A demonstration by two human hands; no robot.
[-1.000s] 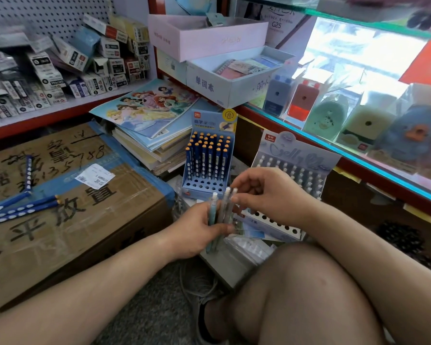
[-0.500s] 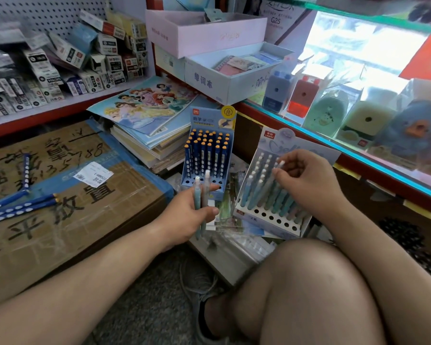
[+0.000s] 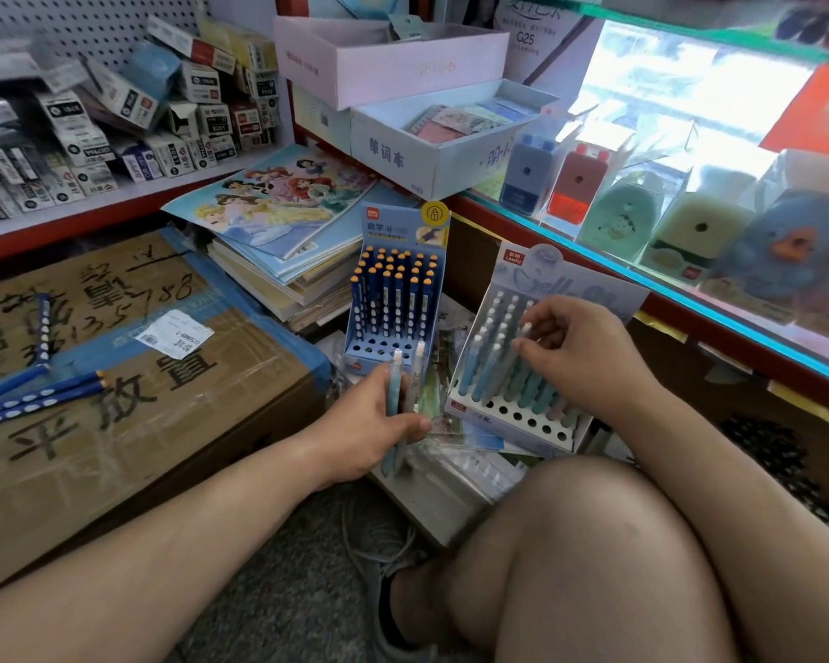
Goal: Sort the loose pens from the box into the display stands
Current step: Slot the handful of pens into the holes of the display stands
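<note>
Two pale pens (image 3: 395, 375) are standing upright, gripped in the left hand (image 3: 360, 433), just left of the white stand (image 3: 513, 418); the right hand (image 3: 580, 356), nearer its rows, is pinching a slanted pen (image 3: 525, 330) whose top is leaning away.

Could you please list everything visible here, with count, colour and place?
blue stand: one, blue, holding dark-blue orange-tipped pens, centre.
pastel stand: one, white base, pale-blue pens, right of the blue stand.
held pens: two, pale blue and whitish, in the left grip.
cardboard box: one, brown, left.
loose pens: at least four, dark blue, white-dotted, on the cardboard box.
book stack: one, pictured covers, behind the blue stand.
pink box: one, pink, top centre.
pale-blue box: one, just in front of the pink box.
small packets: many, mostly white, left shelf.
sharpeners: five, mixed colours, behind glass, right.
left grip: holds the held pens.
right grip: pinches a pale pen in the pastel stand.
</note>
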